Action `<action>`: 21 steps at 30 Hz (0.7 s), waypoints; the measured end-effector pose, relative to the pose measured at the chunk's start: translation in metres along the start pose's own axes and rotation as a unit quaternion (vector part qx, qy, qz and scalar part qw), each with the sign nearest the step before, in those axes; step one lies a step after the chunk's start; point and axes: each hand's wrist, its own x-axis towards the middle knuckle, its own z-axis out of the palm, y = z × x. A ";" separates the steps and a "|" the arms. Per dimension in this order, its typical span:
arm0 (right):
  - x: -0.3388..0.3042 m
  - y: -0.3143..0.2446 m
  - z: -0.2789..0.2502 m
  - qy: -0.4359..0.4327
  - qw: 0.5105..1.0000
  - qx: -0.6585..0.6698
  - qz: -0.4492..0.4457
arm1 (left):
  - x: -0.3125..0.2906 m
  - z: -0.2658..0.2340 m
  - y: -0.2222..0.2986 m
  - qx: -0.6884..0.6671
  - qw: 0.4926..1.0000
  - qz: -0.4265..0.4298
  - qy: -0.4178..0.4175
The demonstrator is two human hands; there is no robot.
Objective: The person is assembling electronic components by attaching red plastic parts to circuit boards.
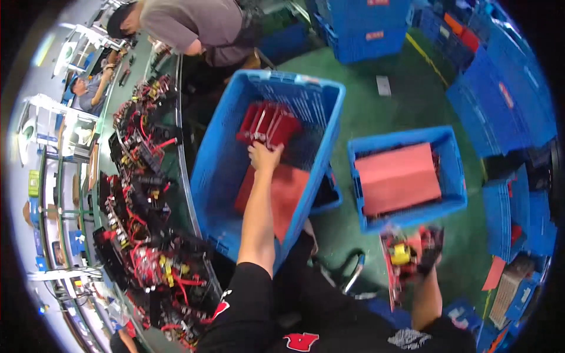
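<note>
My left hand (pixel 265 156) reaches into a large blue crate (pixel 206 159), its fingers curled on the near edge of some red ribbed parts (pixel 265 122) that lie side by side. A salmon-coloured sheet (pixel 282 197) lies in the same crate, below that hand. At the right, my right hand (pixel 431 275) holds up an electronic assembly (pixel 403 256) with a red frame, black parts and a yellow component. The assembly hides most of the right fingers and is slightly blurred.
A smaller blue crate (pixel 459 176) at the right holds dark parts under another salmon sheet (pixel 397 179). A long bench at the left carries many wired assemblies (pixel 156 265). Blue crates (pixel 371 35) stand at the back and right. A co-worker (pixel 188 26) bends over the bench's far end.
</note>
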 end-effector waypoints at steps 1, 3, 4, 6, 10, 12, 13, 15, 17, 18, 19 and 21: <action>-0.009 0.001 -0.029 -0.054 0.995 -0.076 -0.043 | 0.021 0.016 -0.023 0.006 0.999 0.028 -0.028; -0.022 0.002 -0.014 0.018 0.998 -0.060 -0.024 | 0.038 0.029 -0.034 -0.061 0.986 0.040 -0.147; -0.031 0.008 -0.021 0.111 0.982 -0.136 -0.066 | 0.032 0.031 -0.025 -0.043 0.991 0.070 -0.106; -0.015 0.014 -0.029 0.033 0.986 -0.156 -0.043 | 0.016 0.032 -0.015 -0.023 0.995 0.098 -0.018; 0.037 0.035 0.049 -0.061 0.990 -0.086 0.091 | -0.009 -0.026 -0.004 0.001 0.993 0.116 0.034; 0.047 0.043 0.051 -0.087 0.988 -0.085 0.096 | -0.033 -0.075 0.008 -0.015 0.986 0.142 0.089; 0.059 0.045 0.059 -0.163 0.971 -0.097 0.146 | -0.051 -0.104 0.019 -0.018 0.985 0.144 0.097; 0.061 0.048 0.072 -0.087 0.974 -0.074 0.196 | -0.108 -0.170 0.032 -0.078 0.976 0.129 0.154; 0.082 0.062 0.083 -0.271 0.933 -0.121 0.206 | -0.180 -0.236 0.028 -0.127 0.969 0.104 0.185; 0.083 0.069 0.100 -0.306 0.921 -0.117 0.212 | -0.215 -0.261 0.016 -0.105 0.963 0.116 0.218; 0.090 0.083 0.107 -0.406 0.887 -0.039 0.216 | -0.254 -0.283 0.001 -0.077 0.955 0.125 0.256; 0.063 0.088 0.149 -0.295 0.899 -0.123 0.300 | -0.349 -0.326 -0.014 -0.148 0.943 -0.048 0.295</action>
